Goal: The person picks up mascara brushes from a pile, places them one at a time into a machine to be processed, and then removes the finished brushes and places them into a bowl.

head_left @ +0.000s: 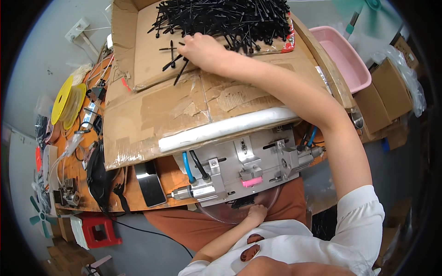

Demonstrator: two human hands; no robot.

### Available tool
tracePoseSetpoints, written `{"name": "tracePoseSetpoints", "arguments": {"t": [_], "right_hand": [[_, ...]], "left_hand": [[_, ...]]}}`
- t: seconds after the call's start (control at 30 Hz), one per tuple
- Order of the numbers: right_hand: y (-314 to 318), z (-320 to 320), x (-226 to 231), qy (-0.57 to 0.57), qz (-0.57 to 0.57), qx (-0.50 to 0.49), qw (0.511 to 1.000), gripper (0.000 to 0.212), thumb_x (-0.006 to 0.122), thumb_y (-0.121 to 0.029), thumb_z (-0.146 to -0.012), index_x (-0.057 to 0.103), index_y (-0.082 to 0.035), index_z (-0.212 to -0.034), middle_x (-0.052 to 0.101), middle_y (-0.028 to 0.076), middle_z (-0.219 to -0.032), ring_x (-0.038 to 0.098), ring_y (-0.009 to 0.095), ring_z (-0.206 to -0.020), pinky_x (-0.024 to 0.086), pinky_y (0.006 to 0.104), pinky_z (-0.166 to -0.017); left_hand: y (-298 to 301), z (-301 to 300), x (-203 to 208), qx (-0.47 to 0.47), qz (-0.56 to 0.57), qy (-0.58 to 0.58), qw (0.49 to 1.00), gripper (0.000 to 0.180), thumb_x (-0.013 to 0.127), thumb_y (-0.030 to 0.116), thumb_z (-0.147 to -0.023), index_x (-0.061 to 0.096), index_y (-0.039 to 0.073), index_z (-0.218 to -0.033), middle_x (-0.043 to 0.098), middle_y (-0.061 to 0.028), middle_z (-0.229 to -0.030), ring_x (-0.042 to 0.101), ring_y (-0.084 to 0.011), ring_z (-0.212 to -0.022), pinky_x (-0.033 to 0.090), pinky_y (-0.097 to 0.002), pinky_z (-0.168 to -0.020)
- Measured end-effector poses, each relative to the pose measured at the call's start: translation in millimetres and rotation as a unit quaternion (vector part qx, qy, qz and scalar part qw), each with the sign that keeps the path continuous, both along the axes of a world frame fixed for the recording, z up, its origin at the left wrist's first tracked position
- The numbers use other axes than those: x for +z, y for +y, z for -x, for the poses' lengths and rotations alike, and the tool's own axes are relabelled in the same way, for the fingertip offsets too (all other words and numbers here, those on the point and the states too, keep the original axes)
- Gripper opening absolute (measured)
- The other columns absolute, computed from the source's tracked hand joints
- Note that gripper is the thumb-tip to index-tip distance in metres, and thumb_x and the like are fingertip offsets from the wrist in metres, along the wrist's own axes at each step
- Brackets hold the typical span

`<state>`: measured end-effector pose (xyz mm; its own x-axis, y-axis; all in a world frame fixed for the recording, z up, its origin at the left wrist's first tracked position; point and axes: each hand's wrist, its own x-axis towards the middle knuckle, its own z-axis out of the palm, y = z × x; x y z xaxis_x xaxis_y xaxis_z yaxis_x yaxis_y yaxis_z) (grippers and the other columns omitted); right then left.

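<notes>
My right hand (202,51) reaches far across onto a cardboard box, fingers bent around thin black sticks with thicker ends. One black stick (181,72) juts out below the fingers; a few others lie beside them. Just beyond is a large heap of the same black sticks (230,20). Low in front of me, my left hand (258,213) is closed at a clear round bowl (218,215) on my lap; what its fingers hold, if anything, is hidden. Dark pieces lie in the bowl. Above it sits a metal fixture (230,172) with a pink piece (252,181) at its front.
The opened cardboard (152,122) covers much of the orange table, a white padded roll (225,129) along its near edge. Left are a phone (150,184), a black bag (99,172) and a yellow spool (64,99). A pink basin (343,60) stands right, a red stool (99,232) below left.
</notes>
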<state>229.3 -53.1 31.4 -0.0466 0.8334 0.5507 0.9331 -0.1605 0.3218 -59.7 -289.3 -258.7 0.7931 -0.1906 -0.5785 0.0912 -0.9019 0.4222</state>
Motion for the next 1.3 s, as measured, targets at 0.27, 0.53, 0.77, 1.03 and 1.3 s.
{"name": "tracePoseSetpoints", "arguments": {"t": [0.27,0.53,0.77,1.03,1.3], "right_hand": [[-47.8,69.5,25.2,0.206,0.207,-0.077,0.953,0.032,0.068,-0.005,-0.074,0.062,0.000,-0.105,0.060,0.021,-0.104,0.062,0.035,-0.100,0.054,0.0433,-0.081],[-104.1,26.3,92.1,0.424,0.142,-0.054,0.893,0.047,0.068,-0.015,-0.081,0.057,-0.012,-0.126,0.057,0.012,-0.113,0.058,0.029,-0.102,0.052,0.0374,-0.085],[-79.9,-31.5,11.4,0.120,0.067,-0.052,0.989,0.033,0.057,-0.005,-0.085,0.058,-0.008,-0.119,0.054,0.015,-0.106,0.054,0.034,-0.103,0.050,0.0406,-0.085],[-145.4,13.2,29.1,0.285,0.160,0.062,0.943,0.020,0.050,-0.001,-0.088,0.063,-0.002,-0.103,0.058,0.015,-0.098,0.057,0.032,-0.096,0.046,0.0386,-0.085],[-96.4,1.2,37.2,0.103,0.021,0.067,0.992,0.049,0.054,0.010,-0.073,0.059,-0.007,-0.119,0.056,0.012,-0.120,0.056,0.030,-0.109,0.049,0.0364,-0.089]], "left_hand": [[5.0,11.0,3.5,-0.026,0.015,-0.004,1.000,0.021,0.057,0.010,-0.085,0.069,0.002,-0.100,0.069,-0.0175,-0.100,0.068,-0.0326,-0.094,0.057,-0.0401,-0.076],[106.7,8.8,216.8,-0.028,0.320,-0.289,0.902,0.031,0.055,0.005,-0.084,0.057,0.000,-0.114,0.059,-0.0112,-0.097,0.062,-0.0273,-0.089,0.054,-0.0356,-0.074],[229.7,-81.8,281.2,0.195,-0.076,-0.523,0.826,0.032,0.063,-0.006,-0.079,0.060,0.004,-0.109,0.057,-0.0134,-0.099,0.057,-0.0310,-0.095,0.046,-0.0375,-0.084],[286.5,-94.2,291.7,0.109,-0.014,-0.493,0.863,0.028,0.059,-0.013,-0.077,0.062,0.003,-0.101,0.055,-0.0095,-0.090,0.058,-0.0216,-0.082,0.049,-0.0294,-0.074],[214.6,-104.9,297.2,0.158,-0.115,-0.470,0.861,0.023,0.066,0.023,-0.085,0.060,0.004,-0.096,0.057,-0.0153,-0.097,0.059,-0.0345,-0.089,0.048,-0.0427,-0.077]]}}
